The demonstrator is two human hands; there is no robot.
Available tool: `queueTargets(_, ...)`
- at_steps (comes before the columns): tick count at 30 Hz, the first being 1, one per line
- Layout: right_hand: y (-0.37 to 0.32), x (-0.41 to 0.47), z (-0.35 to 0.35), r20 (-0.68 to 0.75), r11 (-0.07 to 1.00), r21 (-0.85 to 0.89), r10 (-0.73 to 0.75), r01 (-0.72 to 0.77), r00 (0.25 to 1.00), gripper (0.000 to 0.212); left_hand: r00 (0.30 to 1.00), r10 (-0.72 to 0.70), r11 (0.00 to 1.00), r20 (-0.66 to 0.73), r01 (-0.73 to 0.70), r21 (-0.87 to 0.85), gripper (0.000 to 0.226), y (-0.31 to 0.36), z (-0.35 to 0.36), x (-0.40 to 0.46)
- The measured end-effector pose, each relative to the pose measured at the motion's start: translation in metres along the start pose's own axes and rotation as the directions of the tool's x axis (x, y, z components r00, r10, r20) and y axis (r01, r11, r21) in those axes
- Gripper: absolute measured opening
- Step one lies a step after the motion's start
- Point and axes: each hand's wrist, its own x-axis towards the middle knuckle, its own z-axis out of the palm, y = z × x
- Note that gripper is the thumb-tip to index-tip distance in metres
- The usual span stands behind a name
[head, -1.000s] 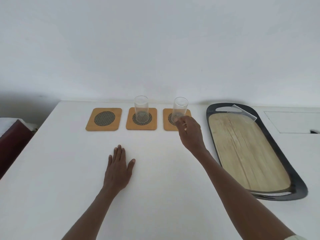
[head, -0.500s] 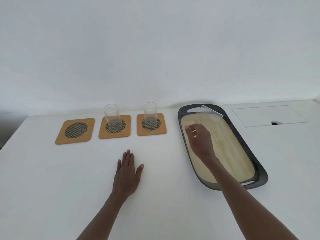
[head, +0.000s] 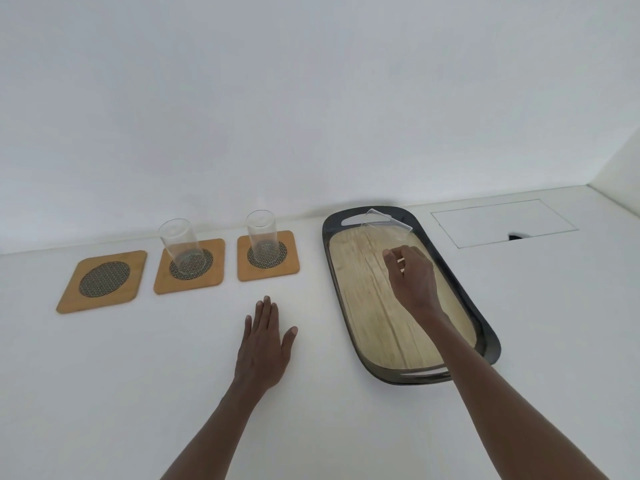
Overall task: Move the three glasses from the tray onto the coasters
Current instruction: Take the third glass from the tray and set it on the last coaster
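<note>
White wall and a white desk [head: 138,375] form the setting. Three wooden coasters lie in a row well to the left of the right hand's fingers [head: 393,254]. The middle coaster [head: 162,282] and the right coaster [head: 292,251] each carry an upright glass: one glass [head: 180,245] and a second glass [head: 261,237]. The left coaster [head: 100,282] is bare.

Change noted: one second ago the right hand [head: 412,278] was at the glass on the right coaster; half a second ago it was crossing to the tray [head: 491,344]; now it is over the tray's far half. Judgement: the second placement is complete and the third pickup is under way.

The third glass [head: 388,225] lies on its side at the tray's far end, just beyond the fingers and apart from them. The fingers are loosely curled, narrow, and hold nothing. The left hand [head: 265,344] rests flat on the desk, fingers extended, empty, unmoved across all frames. The view has also shifted rightward. One glass remains to be moved.
</note>
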Motion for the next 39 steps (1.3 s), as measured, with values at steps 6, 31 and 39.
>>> queueTargets(6,0.018,0.021,-0.006,-0.014,0.999,-0.005,0.034,-0.034,0.999,0.025,1.0,-0.01,1.0,0.015,0.009,0.017,0.078,0.008,0.016,0.006)
queueTargets(31,0.048,0.134,0.024,0.166,0.916,-0.401,0.059,0.013,0.984,0.065,0.999,-0.015,0.999,-0.038,0.017,0.035,0.07,0.006,0.021,0.006)
queueTargets(39,0.062,0.135,0.033,0.266,0.885,-0.466,0.148,-0.007,0.953,0.065,0.999,-0.023,0.999,-0.033,0.024,0.034,0.068,0.006,0.021,0.006)
